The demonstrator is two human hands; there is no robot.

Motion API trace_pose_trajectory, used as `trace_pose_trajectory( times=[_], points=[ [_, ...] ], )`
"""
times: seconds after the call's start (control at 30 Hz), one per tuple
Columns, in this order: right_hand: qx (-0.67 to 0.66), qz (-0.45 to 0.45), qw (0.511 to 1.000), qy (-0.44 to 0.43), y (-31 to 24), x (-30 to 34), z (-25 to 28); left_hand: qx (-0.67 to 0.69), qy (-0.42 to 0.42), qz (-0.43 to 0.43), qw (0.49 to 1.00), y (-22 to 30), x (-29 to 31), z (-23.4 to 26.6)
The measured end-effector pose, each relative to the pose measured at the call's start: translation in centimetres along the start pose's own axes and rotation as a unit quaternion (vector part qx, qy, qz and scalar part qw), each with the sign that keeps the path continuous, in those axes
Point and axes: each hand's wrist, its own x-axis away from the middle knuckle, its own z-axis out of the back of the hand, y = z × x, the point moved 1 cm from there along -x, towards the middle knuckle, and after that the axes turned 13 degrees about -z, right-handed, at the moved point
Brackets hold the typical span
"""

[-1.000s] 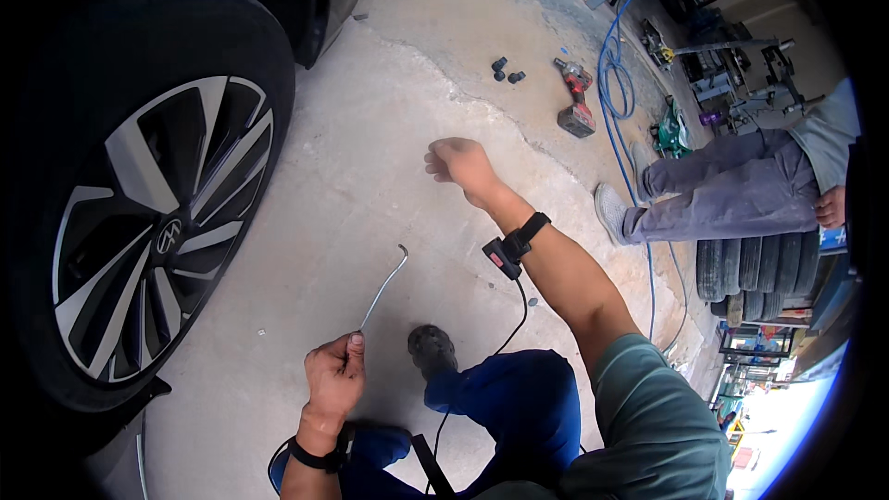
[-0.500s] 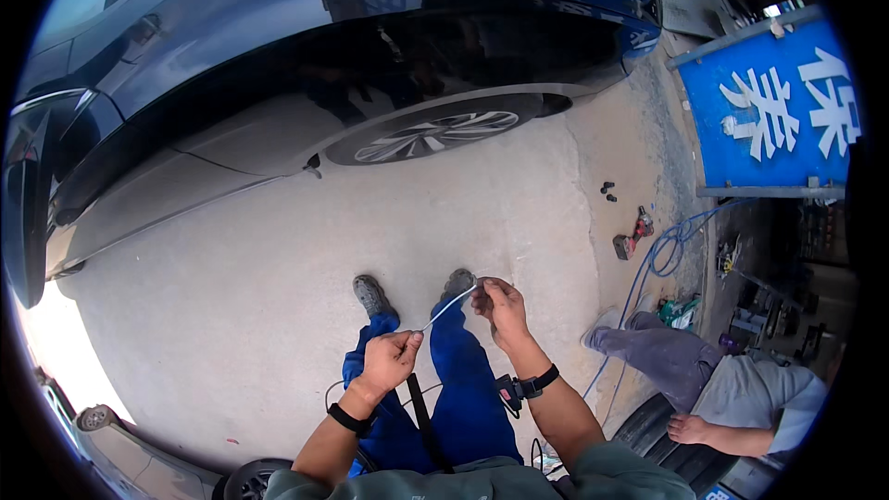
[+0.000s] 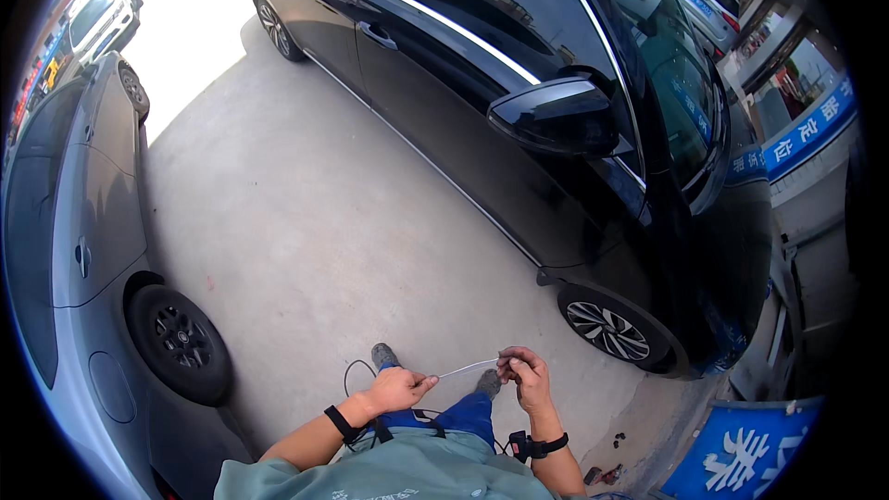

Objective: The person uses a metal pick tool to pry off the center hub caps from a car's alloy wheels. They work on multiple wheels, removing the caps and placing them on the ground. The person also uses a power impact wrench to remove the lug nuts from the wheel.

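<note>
A thin, pale, wire-like strand stretches between my two hands in front of my body. My left hand pinches its left end between closed fingers. The other end lies in the fingertips of my right hand, whose fingers are bent inward. Whether the strand is a wire or a thin tube is too small to tell. Both hands hang over the concrete floor, above my blue trousers, apart from the cars.
A black car stands ahead and to the right; its front wheel is nearest my right hand. On the left a grey car's wheel stands close. A blue sign and a red-black power tool lie low at right.
My view has swung left and up, bringing in the black car's mirror and the grey car. The seated person has left the view. Both hands still hold the strand, now nearer level.
</note>
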Motion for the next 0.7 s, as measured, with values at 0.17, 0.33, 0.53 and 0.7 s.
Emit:
trace_pose_trajectory(
  times=[0.17, 0.33, 0.53, 0.7],
  points=[
    [0.078, 0.028, 0.996, -0.014, -6.7, -5.6, -17.7, 0.019, 0.075, 0.082, 0.994, -3.8, 4.8, 12.1],
    [0.174, 0.010, 0.974, -0.144, -9.3, -15.9, -29.3, 0.001, 0.188, 0.124, 0.974, -8.5, 7.1, 22.0],
    [0.244, 0.018, 0.939, -0.242, -13.7, -27.3, -44.3, -0.046, 0.401, 0.145, 0.903, -16.8, 6.9, 33.6],
    [0.330, 0.004, 0.884, -0.332, -20.3, -34.2, -56.0, -0.060, 0.472, 0.156, 0.866, -21.0, 6.9, 43.9]
  ],
)
